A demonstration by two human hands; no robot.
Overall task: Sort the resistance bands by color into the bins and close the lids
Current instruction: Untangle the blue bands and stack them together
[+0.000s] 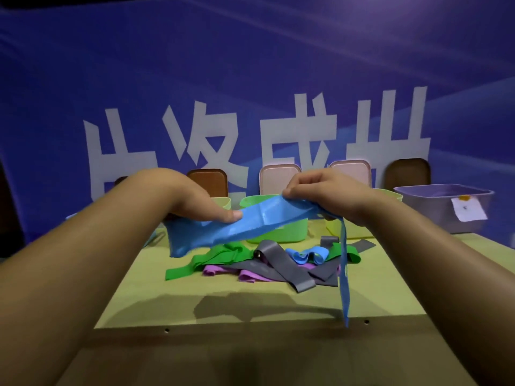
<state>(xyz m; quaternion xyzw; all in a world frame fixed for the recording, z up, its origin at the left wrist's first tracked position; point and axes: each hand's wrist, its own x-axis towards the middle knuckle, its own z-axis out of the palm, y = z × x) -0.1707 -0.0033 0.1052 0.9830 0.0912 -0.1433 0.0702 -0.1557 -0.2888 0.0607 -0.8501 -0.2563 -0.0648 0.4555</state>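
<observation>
– Above the tbl [250, 310], both hands are working one item. Rpt pls.

– L hand [206, 203] is pinching the long blue band [259, 218] flat, thumb on top, fingers curled beneath. R hand [320, 190] is gripping the other end bunched, fingers curled tight round it. Band is hanging mid-air betw. them, clear of the tbl, w/ one thin tail [344, 274] dangling low on the R side.

– Why the spread?

– Judgement only: person is pulling it out straight to free it from the rest & gather it for binning. Two-hand hold is keeping most of the slack off the pile.

– Remaining stock?

– Green band [184, 271], grey band [281, 264], purple band [250, 276] & small blue band [308, 255] are lying tangled on the tbl, just in front of the bins. Unsorted.

– Bins?

– Green bin [281, 235] is sitting directly behind the held band; grey bin [429, 213] w/ paper label [469, 208] far R. Lids, e.g. pink lid [278, 176], are leaning upright against the backdrop [250, 65], so bins are standing open for loading.

– Blue's bin?

– Cannot tell; L forearm is hiding that side. Risk: tail snagging the pile.
</observation>
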